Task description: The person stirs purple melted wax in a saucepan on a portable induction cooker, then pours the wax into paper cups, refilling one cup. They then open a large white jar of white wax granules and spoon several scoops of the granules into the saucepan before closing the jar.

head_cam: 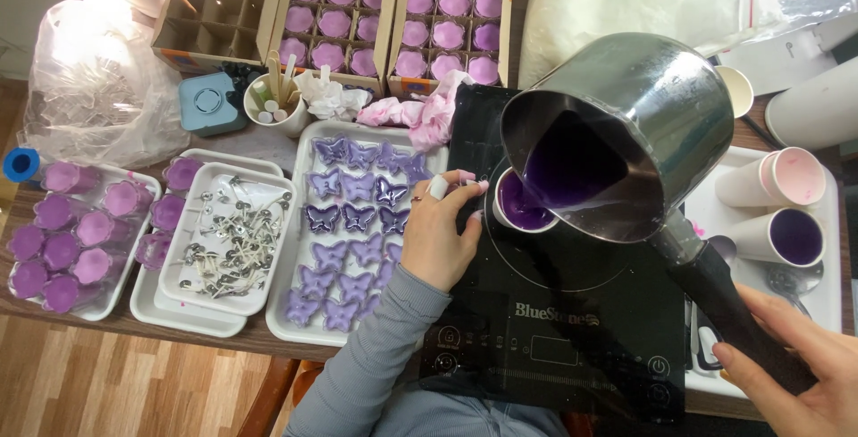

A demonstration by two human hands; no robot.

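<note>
Over the black induction cooktop, the right hand is gripping the handle of a tilted steel pouring pot, fingers wrapped tight. Its lip is hanging above a small cup of purple wax, which the left hand is pinching at the rim. Butterfly moulds are crowding the tray just left.

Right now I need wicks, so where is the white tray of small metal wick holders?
In the head view the white tray of wick holders sits left of the butterfly mould tray, beside the left hand.
</note>
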